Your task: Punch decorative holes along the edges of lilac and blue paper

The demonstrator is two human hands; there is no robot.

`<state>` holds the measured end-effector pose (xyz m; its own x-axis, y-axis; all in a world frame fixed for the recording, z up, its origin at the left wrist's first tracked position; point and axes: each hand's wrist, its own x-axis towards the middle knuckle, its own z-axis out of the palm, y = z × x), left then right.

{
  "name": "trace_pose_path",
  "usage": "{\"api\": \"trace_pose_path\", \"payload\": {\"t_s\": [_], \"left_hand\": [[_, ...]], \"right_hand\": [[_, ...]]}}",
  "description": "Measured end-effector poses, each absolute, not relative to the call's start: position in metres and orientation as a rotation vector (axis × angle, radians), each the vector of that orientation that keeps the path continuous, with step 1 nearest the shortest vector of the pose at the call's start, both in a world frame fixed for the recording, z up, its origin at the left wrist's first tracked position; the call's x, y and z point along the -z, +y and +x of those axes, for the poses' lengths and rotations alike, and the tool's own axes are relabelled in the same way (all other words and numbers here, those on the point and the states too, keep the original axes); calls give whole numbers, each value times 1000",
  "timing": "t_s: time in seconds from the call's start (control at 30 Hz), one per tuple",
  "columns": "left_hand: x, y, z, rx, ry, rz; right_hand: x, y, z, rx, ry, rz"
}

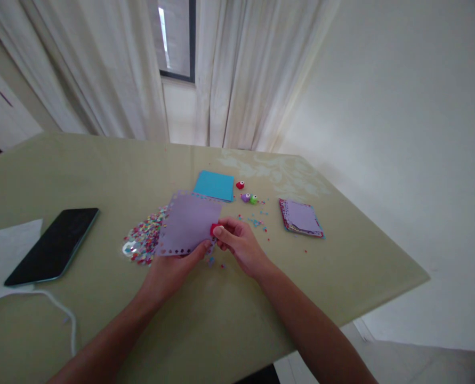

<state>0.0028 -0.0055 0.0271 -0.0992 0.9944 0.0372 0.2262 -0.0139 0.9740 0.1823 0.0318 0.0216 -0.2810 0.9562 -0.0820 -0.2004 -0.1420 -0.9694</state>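
My left hand (181,261) grips a square of purple paper (191,221) from below, thumb on its front near the lower right corner. Small shapes are punched along several of its edges. At the paper's right edge, my right hand (237,240) is closed around a small red craft punch (214,230), thumb on top. Most of the punch is hidden by the fingers. Beyond the paper lie a red punch with googly eyes (240,185), a purple one (246,197) and a green one (254,199), with tiny punched bits (257,221) scattered nearby.
A stack of blue paper (214,185) lies behind the purple sheet. To the right sits a stack of punched paper (300,217). Left of my hands are a heap of colourful confetti (143,237), a black tablet (55,245), white paper (5,256) and a white cable (71,317).
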Motion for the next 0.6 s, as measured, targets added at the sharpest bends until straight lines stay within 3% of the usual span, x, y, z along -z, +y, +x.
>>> {"api": "trace_pose_path", "payload": {"t_s": [0.6], "left_hand": [[-30, -5, 5, -1191, 1345, 1406]], "right_hand": [[-20, 32, 181, -1692, -1135, -966]]}}
